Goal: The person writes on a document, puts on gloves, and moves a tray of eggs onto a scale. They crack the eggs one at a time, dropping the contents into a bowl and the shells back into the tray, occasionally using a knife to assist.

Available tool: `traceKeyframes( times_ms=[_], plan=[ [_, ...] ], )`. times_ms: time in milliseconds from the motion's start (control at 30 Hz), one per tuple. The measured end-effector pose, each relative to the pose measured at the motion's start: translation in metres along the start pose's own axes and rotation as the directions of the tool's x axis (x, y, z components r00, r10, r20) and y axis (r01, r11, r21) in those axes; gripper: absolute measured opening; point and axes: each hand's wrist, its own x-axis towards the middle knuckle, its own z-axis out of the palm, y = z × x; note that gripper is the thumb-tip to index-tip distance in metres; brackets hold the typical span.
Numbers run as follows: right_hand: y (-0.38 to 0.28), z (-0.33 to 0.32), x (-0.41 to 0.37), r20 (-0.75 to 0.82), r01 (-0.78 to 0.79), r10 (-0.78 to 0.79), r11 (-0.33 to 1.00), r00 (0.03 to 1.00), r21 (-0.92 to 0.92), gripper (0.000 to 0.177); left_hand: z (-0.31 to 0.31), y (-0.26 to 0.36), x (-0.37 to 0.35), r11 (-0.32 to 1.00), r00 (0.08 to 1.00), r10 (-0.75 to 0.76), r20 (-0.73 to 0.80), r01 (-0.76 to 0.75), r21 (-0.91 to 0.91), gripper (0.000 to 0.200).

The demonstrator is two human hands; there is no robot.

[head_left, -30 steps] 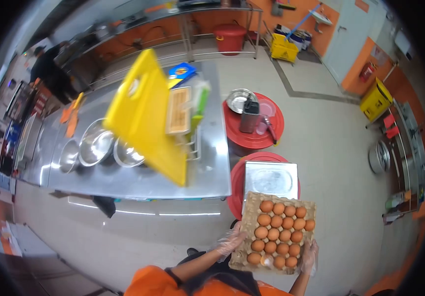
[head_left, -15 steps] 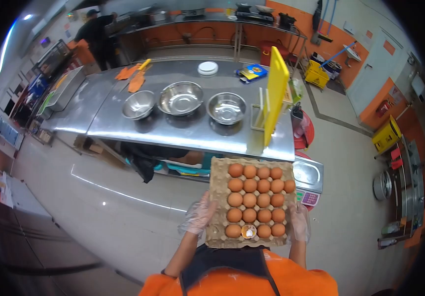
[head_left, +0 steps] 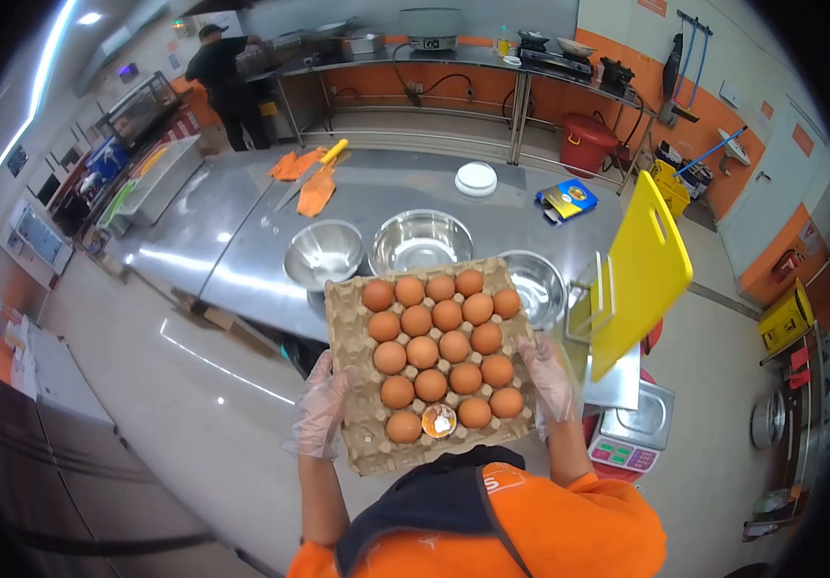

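Between my hands is a cardboard egg tray (head_left: 362, 438) carrying many brown eggs (head_left: 422, 352); one cup in its front row holds a broken shell (head_left: 439, 421). My left hand (head_left: 323, 405), in a clear plastic glove, grips the tray's left edge. On the opposite edge my right hand (head_left: 548, 383), gloved alike, is closed round the cardboard. The tray's far side overlaps the table's front edge in view. Behind it stand three steel bowls: a left one (head_left: 324, 254), a middle one (head_left: 422, 241) and a right one (head_left: 537, 291), the latter two partly hidden by the tray.
On the steel table (head_left: 242, 241) are a knife with a yellow handle (head_left: 335, 151), orange cloths (head_left: 316, 193), a white lidded tub (head_left: 476, 179) and a blue box (head_left: 566, 200). A yellow cutting board (head_left: 641, 279) stands upright at right, above a scale (head_left: 632, 433). A person (head_left: 227, 82) works far left.
The egg tray, held in both my hands, has come up to the left and closer to the table, tilting slightly. The table and bowls now appear nearer.
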Motion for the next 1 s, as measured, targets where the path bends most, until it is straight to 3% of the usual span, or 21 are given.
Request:
traceKeyframes(
  times_ms=[100,133,233,267,333,367,400,467,567,600,667,733,800,867,933,1000],
  plan=[
    [-0.052,0.009,0.074,-0.063,0.059,-0.057,0.998,0.996,0.031,0.03,0.018,0.055,0.093,0.944,0.99,0.009,0.14,-0.054,0.324,0.066],
    [-0.063,0.002,0.098,-0.077,0.119,-0.119,0.993,0.99,-0.011,0.032,0.031,0.065,0.126,0.94,0.987,0.008,0.16,-0.061,0.335,0.066],
    [-0.092,-0.024,0.17,-0.22,0.078,-0.102,0.99,0.97,-0.115,0.036,0.086,0.106,0.223,0.931,0.956,0.047,0.289,-0.146,0.333,0.075],
    [-0.098,-0.032,0.191,-0.237,0.082,-0.108,0.99,0.965,-0.115,0.036,0.11,0.12,0.252,0.914,0.933,-0.002,0.361,-0.146,0.38,0.075],
    [-0.113,-0.045,0.233,-0.469,0.113,-0.157,0.986,0.869,-0.121,0.042,0.155,0.137,0.303,0.894,0.894,-0.039,0.447,-0.169,0.414,0.076],
    [-0.117,-0.045,0.249,-0.586,0.132,-0.145,0.989,0.797,-0.065,0.048,0.176,0.136,0.333,0.948,0.856,-0.083,0.51,-0.09,0.305,0.079],
    [-0.125,-0.053,0.267,-0.604,0.142,-0.159,0.987,0.781,-0.077,0.048,0.199,0.13,0.365,0.98,0.807,-0.122,0.578,0.004,0.2,0.082],
    [-0.131,-0.071,0.294,-0.582,0.008,-0.302,0.891,0.755,-0.453,0.053,0.234,0.115,0.416,0.978,0.762,-0.076,0.644,-0.069,0.197,0.082],
    [-0.073,-0.086,0.334,-0.611,0.101,-0.404,0.878,0.681,-0.468,0.057,0.257,0.089,0.455,0.988,0.633,-0.134,0.762,0.026,0.152,0.079],
    [-0.051,-0.096,0.344,-0.621,0.092,-0.403,0.878,0.672,-0.47,0.057,0.264,0.073,0.471,0.988,0.621,-0.138,0.772,0.027,0.154,0.079],
    [-0.026,-0.105,0.358,-0.648,0.018,-0.404,0.856,0.646,-0.516,0.057,0.277,0.045,0.492,0.956,0.577,-0.29,0.764,0.148,0.251,0.077],
    [-0.031,-0.103,0.359,-0.646,-0.053,-0.328,0.866,0.689,-0.497,0.057,0.284,0.021,0.506,0.945,0.558,-0.325,0.763,0.214,0.246,0.076],
    [-0.026,-0.089,0.359,-0.673,-0.009,-0.175,0.965,0.719,-0.262,0.058,0.282,0.003,0.515,0.931,0.543,-0.354,0.761,0.281,0.233,0.075],
    [-0.013,-0.091,0.366,-0.711,-0.047,-0.224,0.939,0.667,-0.34,0.053,0.281,-0.015,0.531,0.92,0.531,-0.39,0.753,0.195,0.339,0.072],
    [-0.007,-0.088,0.365,-0.73,-0.357,-0.185,0.776,0.658,-0.519,0.044,0.283,-0.037,0.554,0.93,0.519,-0.364,0.774,0.163,0.328,0.072],
    [-0.006,-0.09,0.363,-0.739,-0.391,-0.157,0.767,0.655,-0.509,0.041,0.287,-0.053,0.558,0.938,0.501,-0.343,0.794,0.139,0.318,0.072]
  ],
)
